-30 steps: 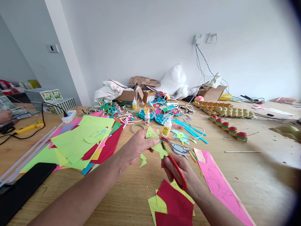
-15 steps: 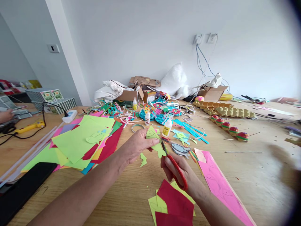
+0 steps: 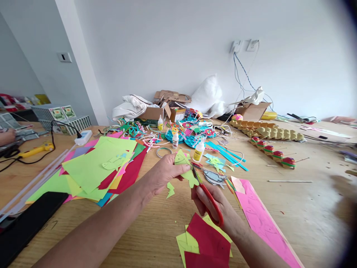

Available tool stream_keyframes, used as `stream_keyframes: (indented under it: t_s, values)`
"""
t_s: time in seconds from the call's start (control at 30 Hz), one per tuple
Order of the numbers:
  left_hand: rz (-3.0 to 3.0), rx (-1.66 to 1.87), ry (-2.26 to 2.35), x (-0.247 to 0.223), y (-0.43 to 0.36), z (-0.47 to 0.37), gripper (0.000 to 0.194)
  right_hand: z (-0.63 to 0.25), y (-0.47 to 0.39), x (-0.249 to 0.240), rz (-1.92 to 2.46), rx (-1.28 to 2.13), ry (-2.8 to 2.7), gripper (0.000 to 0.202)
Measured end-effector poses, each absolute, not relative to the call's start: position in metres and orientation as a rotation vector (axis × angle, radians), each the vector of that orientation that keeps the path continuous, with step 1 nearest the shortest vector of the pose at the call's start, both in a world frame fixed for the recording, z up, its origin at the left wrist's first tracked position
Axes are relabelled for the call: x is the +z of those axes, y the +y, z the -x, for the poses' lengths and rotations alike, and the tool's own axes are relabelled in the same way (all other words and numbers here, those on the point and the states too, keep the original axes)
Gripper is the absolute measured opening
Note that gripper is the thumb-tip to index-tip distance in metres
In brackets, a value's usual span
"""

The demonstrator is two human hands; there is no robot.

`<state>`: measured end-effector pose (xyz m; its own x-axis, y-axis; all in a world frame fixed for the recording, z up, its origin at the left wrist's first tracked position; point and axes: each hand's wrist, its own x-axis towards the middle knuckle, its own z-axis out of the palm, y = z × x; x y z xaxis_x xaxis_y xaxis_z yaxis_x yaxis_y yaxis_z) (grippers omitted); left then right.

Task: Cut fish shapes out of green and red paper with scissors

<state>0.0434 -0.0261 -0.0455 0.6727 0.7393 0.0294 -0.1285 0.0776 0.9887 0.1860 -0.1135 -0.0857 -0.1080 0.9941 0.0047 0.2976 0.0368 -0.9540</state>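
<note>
Wooden table [image 3: 301, 208], coloured paper sheets [image 3: 95, 167], pink strip [image 3: 259, 219], glue bottle [image 3: 198, 150]

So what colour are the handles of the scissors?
Red. The scissors in the right hand have red handles, seen best in the head view.

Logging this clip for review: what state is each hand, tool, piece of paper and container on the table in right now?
left hand: pinching the green paper cutout
green paper cutout: held above the table, partly cut
right hand: gripping the scissors
scissors: blades at the cutout's edge
glue bottle: upright, capped
cardboard box: flaps open
stack of coloured paper: lying flat, fanned out
</note>
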Motion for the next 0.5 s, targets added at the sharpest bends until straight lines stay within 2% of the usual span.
stream_keyframes:
  t_s: [0.5]
  values:
    - [-1.329, 0.719, 0.550, -0.0478, -0.0261, -0.0449, 0.026, -0.1871, -0.1130, -0.0837, 1.343, 1.085, -1.574, 0.043]
